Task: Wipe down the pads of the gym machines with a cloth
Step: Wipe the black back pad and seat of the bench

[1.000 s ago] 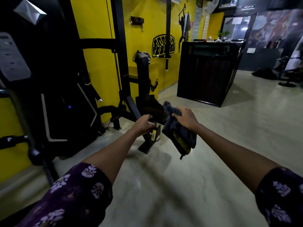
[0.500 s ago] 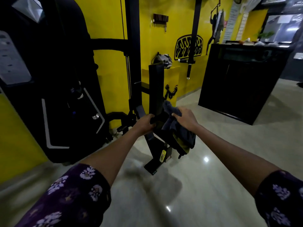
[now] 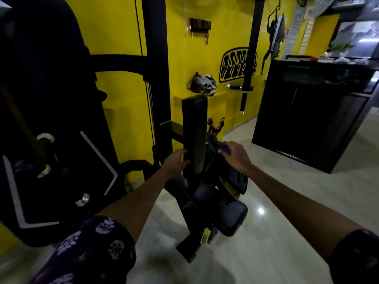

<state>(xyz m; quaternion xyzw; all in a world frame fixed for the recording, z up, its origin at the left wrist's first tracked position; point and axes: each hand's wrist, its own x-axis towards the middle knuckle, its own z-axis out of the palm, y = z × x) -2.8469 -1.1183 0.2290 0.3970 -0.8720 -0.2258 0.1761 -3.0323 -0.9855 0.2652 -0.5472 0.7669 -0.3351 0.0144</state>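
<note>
In right hand (image 3: 235,158), crumpled dark cloth (image 3: 227,171)

The tall upright black back pad (image 3: 194,132) of a black gym machine is gripped at its left edge by the left hand (image 3: 176,161). A crumpled dark grey cloth with a yellow patch (image 3: 227,171) is held in the right hand (image 3: 238,155), just right of the pad, above the black cushioned seat pad (image 3: 223,214). A yellow wall (image 3: 123,68) is seen behind.

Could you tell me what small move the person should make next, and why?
Probably bring the cloth, gripped in the right hand, onto the upright back pad; the left hand already holds the pad's edge, and the cloth hangs just beside it.
</note>
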